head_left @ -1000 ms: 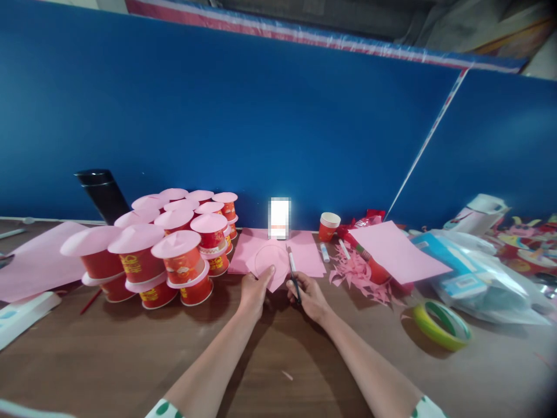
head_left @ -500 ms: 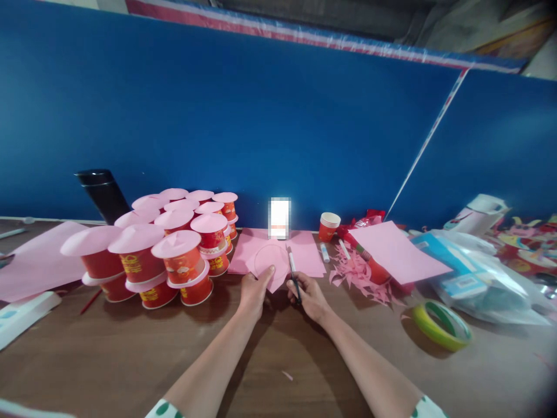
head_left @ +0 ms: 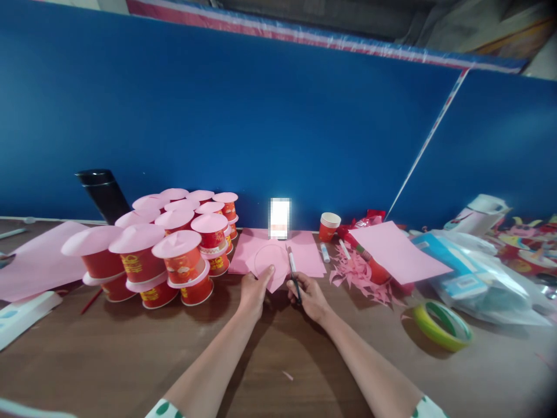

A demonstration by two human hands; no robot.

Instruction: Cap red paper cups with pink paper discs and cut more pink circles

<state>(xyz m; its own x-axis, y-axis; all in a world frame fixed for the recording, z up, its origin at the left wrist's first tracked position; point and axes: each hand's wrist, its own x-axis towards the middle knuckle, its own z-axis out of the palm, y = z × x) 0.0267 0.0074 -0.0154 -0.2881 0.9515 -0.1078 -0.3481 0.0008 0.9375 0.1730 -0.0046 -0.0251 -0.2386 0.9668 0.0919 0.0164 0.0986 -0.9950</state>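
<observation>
My left hand [head_left: 255,288] pinches the near edge of a pink paper piece [head_left: 272,264] that has a circle drawn on it. My right hand [head_left: 310,294] grips a pair of scissors [head_left: 292,270] with dark handles and pale blades; the blades point away from me at the paper's right edge. Both hands are held just above a brown table [head_left: 130,354]. More pink sheets [head_left: 304,249] lie flat under and behind the held piece.
Stacked red paper cups with pink paper discs [head_left: 174,249] stand to the left. A black flask [head_left: 104,194] leans behind them. A single red cup [head_left: 328,226], pink scraps [head_left: 361,276], a pink sheet [head_left: 398,252], a green-yellow tape roll [head_left: 441,325] and plastic bags [head_left: 474,278] lie right. A blue wall [head_left: 261,128] stands behind.
</observation>
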